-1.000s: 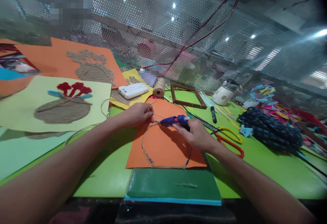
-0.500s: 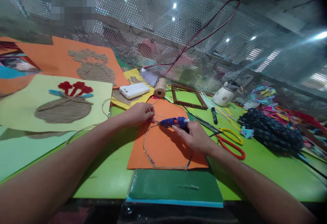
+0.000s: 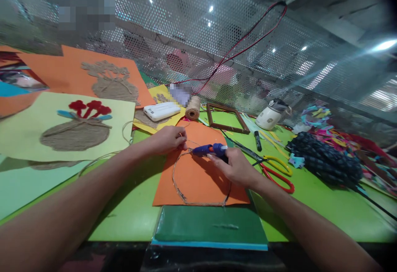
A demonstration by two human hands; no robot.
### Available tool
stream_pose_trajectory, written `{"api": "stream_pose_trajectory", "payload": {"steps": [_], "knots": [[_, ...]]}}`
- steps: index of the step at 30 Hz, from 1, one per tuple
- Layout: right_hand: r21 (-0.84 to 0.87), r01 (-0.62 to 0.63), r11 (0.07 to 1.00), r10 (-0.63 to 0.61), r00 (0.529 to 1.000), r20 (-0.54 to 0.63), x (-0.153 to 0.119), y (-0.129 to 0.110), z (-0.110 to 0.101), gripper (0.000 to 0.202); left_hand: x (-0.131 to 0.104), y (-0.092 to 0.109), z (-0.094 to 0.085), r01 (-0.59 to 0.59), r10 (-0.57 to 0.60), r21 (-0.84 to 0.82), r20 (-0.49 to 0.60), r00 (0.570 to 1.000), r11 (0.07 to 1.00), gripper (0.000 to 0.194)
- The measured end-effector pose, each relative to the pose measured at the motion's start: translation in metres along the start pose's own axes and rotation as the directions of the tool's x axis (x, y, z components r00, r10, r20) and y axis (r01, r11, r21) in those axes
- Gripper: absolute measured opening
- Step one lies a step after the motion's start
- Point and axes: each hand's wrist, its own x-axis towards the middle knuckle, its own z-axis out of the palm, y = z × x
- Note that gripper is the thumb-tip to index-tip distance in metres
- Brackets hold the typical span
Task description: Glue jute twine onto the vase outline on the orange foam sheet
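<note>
Right hand (image 3: 237, 165) is wrapped around the handle of a blue plastic glue gun (image 3: 203, 150), fingers closed on it, nozzle pointing left. Left hand (image 3: 170, 138) has thumb and fingertips pinched together on a thin brown jute twine (image 3: 174, 177), at the upper left of the outline. Nozzle tip is just beside those fingertips, by the twine; contact is too small to make out for certain. Twine forms a rounded outline on an orange paper sheet (image 3: 201, 172), flat bottom line near the sheet's front edge. Sheet lies partly over a dark green, flat rectangular book or board (image 3: 211, 224), which sits at the front edge of a bright green surface (image 3: 124, 206).

Right of the sheet: metal scissors with one yellow and one red handle (image 3: 277, 175), near the right wrist; black marker (image 3: 257, 141) behind them. Behind the sheet: brown rectangular frame (image 3: 229, 129) and brown twine spool (image 3: 194, 106) on its side. White rectangular device (image 3: 163, 111) left of the spool. Further left, pale yellow sheet (image 3: 18, 135) with a twine-covered vase shape and red flowers. White bottle with dark lid (image 3: 269, 117) stands tilted in view, back right.
</note>
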Motion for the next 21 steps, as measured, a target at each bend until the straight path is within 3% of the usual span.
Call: {"api": "stream_pose_trajectory", "payload": {"steps": [11,21], "knots": [[0.002,-0.028,1.000,0.028,0.994,-0.102,0.0017,-0.0025,-0.0092,0.038,0.0003,0.0006,-0.0011,0.016,-0.016,-0.038,0.011,1.000,0.999,0.010],[0.053,-0.036,0.998,0.041,0.996,-0.085,0.0015,-0.0009,-0.0036,0.036,0.0000,0.0024,-0.0010,0.052,-0.047,-0.167,0.031,0.998,0.985,0.011]]}}
